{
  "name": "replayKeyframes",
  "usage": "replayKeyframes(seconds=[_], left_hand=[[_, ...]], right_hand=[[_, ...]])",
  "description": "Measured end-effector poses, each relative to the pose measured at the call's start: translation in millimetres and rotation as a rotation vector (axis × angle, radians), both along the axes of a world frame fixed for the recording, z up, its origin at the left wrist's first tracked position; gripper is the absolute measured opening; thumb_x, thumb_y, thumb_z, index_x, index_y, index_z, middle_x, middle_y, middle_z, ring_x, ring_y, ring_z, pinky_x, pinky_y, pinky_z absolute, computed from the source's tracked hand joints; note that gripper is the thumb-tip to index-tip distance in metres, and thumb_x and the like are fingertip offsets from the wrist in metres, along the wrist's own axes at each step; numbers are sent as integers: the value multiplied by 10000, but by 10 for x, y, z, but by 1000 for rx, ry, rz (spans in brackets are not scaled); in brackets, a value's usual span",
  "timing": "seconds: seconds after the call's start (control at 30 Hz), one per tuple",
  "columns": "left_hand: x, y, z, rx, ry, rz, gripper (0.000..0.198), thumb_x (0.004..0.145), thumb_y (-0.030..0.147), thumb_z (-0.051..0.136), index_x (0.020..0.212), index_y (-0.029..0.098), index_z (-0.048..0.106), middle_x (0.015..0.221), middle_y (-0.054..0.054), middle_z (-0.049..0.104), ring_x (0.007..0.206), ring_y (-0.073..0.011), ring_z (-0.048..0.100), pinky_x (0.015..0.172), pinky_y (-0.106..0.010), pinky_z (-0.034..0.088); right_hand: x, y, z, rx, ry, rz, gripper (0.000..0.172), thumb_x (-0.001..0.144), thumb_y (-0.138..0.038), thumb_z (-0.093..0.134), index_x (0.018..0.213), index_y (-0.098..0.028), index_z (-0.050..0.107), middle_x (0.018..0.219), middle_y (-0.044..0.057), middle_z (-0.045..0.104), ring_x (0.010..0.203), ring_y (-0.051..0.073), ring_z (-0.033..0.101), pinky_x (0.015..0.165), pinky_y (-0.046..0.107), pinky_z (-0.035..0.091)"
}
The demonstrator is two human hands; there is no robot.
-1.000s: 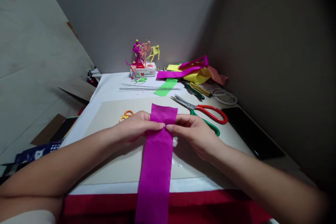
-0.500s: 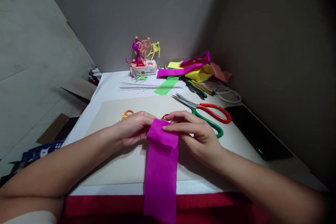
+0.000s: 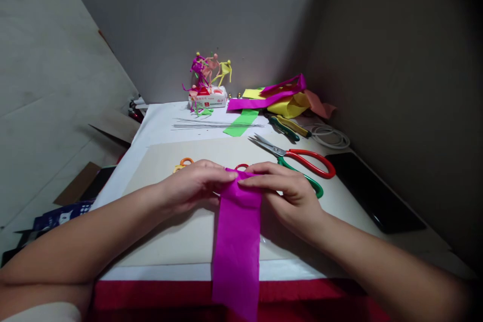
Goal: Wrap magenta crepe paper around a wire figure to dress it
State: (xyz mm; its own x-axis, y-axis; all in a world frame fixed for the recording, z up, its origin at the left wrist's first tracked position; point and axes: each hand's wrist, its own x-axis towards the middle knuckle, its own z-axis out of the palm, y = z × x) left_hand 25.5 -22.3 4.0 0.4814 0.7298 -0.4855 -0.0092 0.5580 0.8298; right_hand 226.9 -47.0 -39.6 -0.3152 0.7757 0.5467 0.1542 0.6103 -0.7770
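Observation:
A long magenta crepe paper strip (image 3: 237, 241) runs from the middle of the grey board (image 3: 166, 156) down over the table's front edge. Its far end is folded back toward me. My left hand (image 3: 196, 185) pinches that folded end from the left, fingers closed on it. From the right, my right hand (image 3: 287, 188) presses the fold with fingers together on the paper. The fingertips of both hands meet at the top of the strip.
Red-and-green scissors (image 3: 298, 161) lie just right of my hands, and small orange-handled scissors (image 3: 183, 163) behind the left hand. Thin wires (image 3: 211, 124), a green strip (image 3: 240, 123), pliers (image 3: 289, 128), heaped coloured paper (image 3: 283, 100), paper figures on a box (image 3: 208, 83), a white cable (image 3: 328, 136) and a dark phone (image 3: 373, 191) lie around.
The strip's far end, flat on the board a second ago, has been folded over toward me and is now pressed down. The strip has shifted slightly right.

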Motion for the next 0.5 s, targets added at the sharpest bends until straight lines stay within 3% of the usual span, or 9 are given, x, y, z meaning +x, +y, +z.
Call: replayKeyframes(seconds=[0.1, 0.2, 0.3, 0.5], left_hand=[[-1, -31, 6, 146, 74, -66, 243, 734, 245, 698, 550, 102, 629, 494, 10, 554, 470, -72, 470, 510, -190, 374], [0, -41, -17, 225, 66, -133, 202, 783, 286, 654, 692, 111, 697, 630, -24, 640, 579, -108, 532, 611, -223, 406], [8, -43, -29, 240, 109, -176, 215, 778, 318, 645, 754, 111, 700, 693, -37, 643, 618, -129, 526, 619, -243, 392], [12, -47, -3, 333, 307, -233, 289, 781, 394, 635, 703, 118, 663, 578, 18, 510, 498, -83, 368, 488, -218, 256]], right_hand=[[4, -23, 84, -169, 70, 4, 400, 776, 2, 463, 969, -235, 721, 1011, 30, 693, 990, 158, 631, 866, 277, 490], [-15, -26, 141, -430, 217, -27, 256, 833, -150, 543, 1050, -228, 655, 1020, 36, 691, 964, 165, 634, 841, 286, 498], [-49, -2, 136, -596, 291, -27, 270, 768, -254, 684, 1029, -206, 634, 889, 28, 686, 838, 147, 633, 753, 258, 508], [-88, 27, 88, -628, 328, -42, 196, 733, -212, 717, 918, -178, 661, 787, 17, 669, 731, 117, 605, 682, 228, 490]])
